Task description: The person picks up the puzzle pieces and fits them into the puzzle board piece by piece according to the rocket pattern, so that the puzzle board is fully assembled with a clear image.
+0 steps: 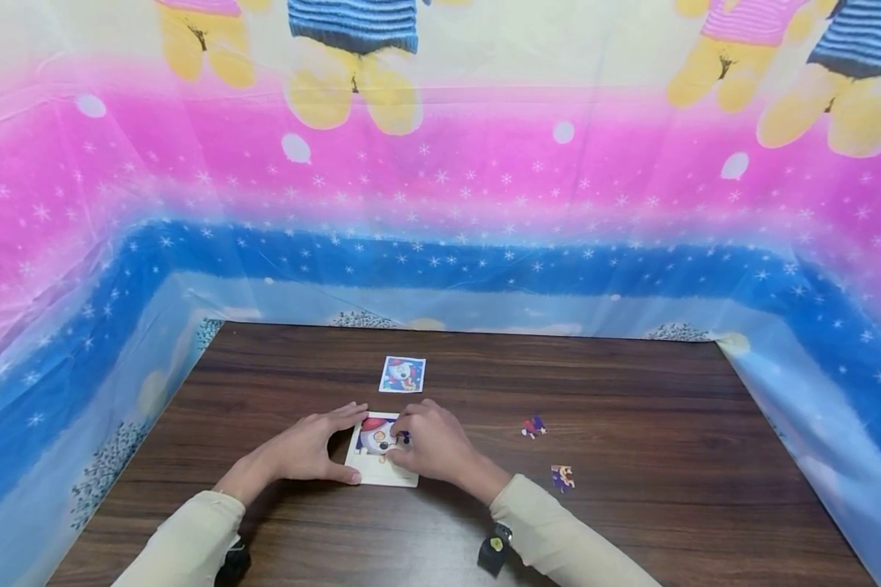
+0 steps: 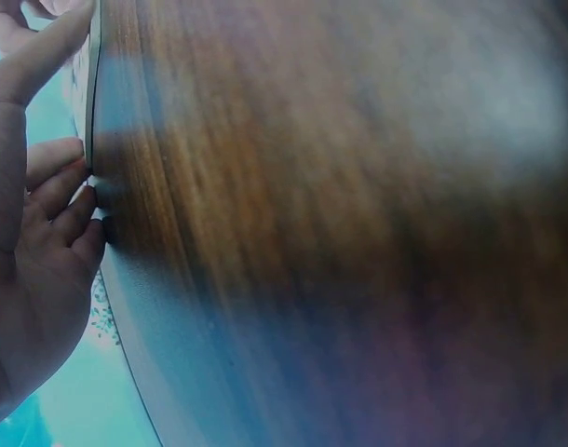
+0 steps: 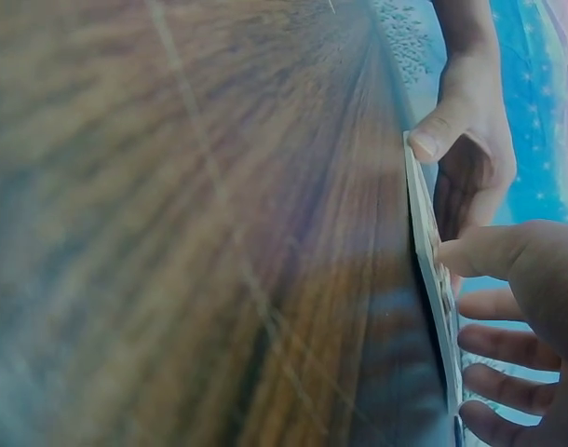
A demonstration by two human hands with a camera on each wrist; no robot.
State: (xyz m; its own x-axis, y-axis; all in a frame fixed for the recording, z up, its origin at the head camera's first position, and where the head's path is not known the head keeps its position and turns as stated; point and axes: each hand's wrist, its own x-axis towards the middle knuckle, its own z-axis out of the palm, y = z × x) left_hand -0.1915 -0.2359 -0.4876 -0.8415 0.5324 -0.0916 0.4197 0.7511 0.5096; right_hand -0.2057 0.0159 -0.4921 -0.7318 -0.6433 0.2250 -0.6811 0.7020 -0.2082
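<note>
A small jigsaw puzzle board with a white frame lies on the table, its upper part showing a cartoon dog in a red hat. My left hand holds the board's left side, thumb on the lower left corner and fingers at the upper left. Over the right half is my right hand, thumb and forefinger bent around a dark puzzle piece, mostly hidden by the fingers. In the right wrist view the right thumb touches the face of the board, with the other fingers spread along its far side.
Two loose puzzle pieces, one red and purple and one brown and purple, lie to the right on the wooden table. Behind the board is a square picture card of the dog. A printed curtain encloses the table's back and sides.
</note>
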